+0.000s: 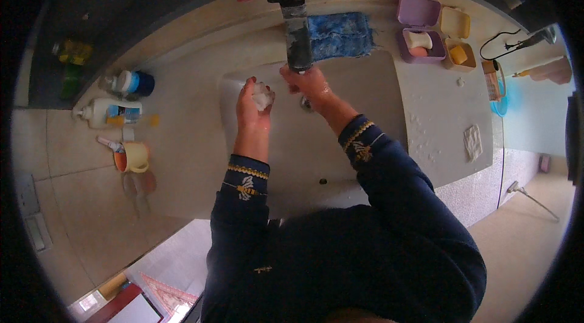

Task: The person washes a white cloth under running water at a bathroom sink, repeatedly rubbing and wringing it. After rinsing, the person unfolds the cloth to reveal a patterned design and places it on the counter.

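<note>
Over a white washbasin [377, 116], my left hand [248, 110] is cupped with its fingers curled around a whitish, translucent lump [263, 97]. Whether that lump is foam or something solid, I cannot make out. My right hand [311, 84] is at the outer end of the dark grey faucet [297, 25], its curled fingers and thumb reaching across the spout's tip. Part of those fingers is hidden by the spout. Both hands look wet, and dark sleeves with gold trim cover my forearms.
A folded blue cloth [340, 36] lies behind the basin. To the right are a purple soap box [420, 55], a yellow soap box [459, 61] and a crumpled white tissue [472, 143]. On the left stand a white pump bottle [100, 113], a blue-lidded jar [137, 83] and a cream mug [137, 157].
</note>
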Demonstrator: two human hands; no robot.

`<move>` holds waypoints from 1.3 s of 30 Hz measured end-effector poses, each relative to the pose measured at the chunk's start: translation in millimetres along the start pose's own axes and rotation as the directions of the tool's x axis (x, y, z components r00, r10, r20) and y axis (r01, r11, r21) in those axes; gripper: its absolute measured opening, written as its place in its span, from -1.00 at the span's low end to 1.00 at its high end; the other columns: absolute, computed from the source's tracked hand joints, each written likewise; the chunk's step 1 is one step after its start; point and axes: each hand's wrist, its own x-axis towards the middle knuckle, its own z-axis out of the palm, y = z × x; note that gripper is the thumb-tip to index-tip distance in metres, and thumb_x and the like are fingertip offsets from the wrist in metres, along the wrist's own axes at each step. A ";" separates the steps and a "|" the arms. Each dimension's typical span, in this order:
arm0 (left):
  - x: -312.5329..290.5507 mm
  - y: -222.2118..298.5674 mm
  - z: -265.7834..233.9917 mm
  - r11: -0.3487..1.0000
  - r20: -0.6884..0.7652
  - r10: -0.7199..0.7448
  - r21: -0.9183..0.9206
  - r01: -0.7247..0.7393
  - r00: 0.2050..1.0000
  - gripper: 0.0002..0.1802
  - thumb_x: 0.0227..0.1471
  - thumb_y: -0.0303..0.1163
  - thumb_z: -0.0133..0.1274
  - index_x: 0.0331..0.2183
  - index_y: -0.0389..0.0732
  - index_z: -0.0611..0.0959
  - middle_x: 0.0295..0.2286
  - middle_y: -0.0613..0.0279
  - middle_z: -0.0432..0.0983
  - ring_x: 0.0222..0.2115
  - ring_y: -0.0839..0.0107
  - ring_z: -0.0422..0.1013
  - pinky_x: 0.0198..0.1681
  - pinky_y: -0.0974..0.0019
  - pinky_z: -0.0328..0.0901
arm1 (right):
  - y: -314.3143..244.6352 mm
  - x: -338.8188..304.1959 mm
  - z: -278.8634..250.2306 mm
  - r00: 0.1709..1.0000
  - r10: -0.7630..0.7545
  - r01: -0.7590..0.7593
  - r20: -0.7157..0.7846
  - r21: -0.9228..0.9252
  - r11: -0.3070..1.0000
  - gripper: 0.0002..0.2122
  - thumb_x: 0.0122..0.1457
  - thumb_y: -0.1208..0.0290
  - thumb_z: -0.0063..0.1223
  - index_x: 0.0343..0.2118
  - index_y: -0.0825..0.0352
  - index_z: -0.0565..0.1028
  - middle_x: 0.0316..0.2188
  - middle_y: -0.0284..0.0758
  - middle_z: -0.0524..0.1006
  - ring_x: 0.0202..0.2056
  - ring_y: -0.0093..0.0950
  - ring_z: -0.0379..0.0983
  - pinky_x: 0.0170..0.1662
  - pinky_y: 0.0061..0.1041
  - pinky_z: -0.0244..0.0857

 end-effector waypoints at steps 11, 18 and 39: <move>2.4 2.4 -2.6 0.999 -0.023 0.035 0.004 -0.035 0.999 -0.78 -0.06 -0.29 0.05 -0.35 -0.17 0.45 -0.44 0.24 0.36 -0.41 0.35 0.33 -0.37 0.26 0.31 | -25.6 -2.3 15.5 0.976 0.216 -0.212 0.004 0.211 0.954 -0.75 0.03 0.15 0.04 -0.48 0.25 0.42 -0.65 -0.47 0.34 -0.58 -0.56 0.28 -0.47 -0.55 0.22; -0.2 10.1 4.2 1.000 0.023 0.009 0.028 -0.010 1.000 -0.79 -0.05 -0.29 0.06 -0.36 -0.16 0.44 -0.50 0.25 0.37 -0.46 0.37 0.33 -0.37 0.30 0.27 | 20.1 -24.2 -41.1 0.979 -0.051 0.203 0.197 -0.930 0.306 -0.68 -0.05 0.24 0.09 -0.24 0.28 0.46 -0.18 -0.30 0.40 -0.19 -0.39 0.41 -0.21 -0.45 0.32; -2.9 20.5 5.7 0.998 0.039 0.036 -0.050 -0.034 0.999 -0.86 -0.05 -0.35 0.05 -0.43 -0.17 0.46 -0.52 0.25 0.39 -0.48 0.32 0.33 -0.35 0.25 0.26 | 41.8 9.9 -16.5 0.944 0.326 -0.329 0.058 0.274 0.904 -0.84 0.04 0.30 0.06 -0.44 0.29 0.44 -0.64 -0.36 0.43 -0.57 -0.51 0.41 -0.52 -0.51 0.30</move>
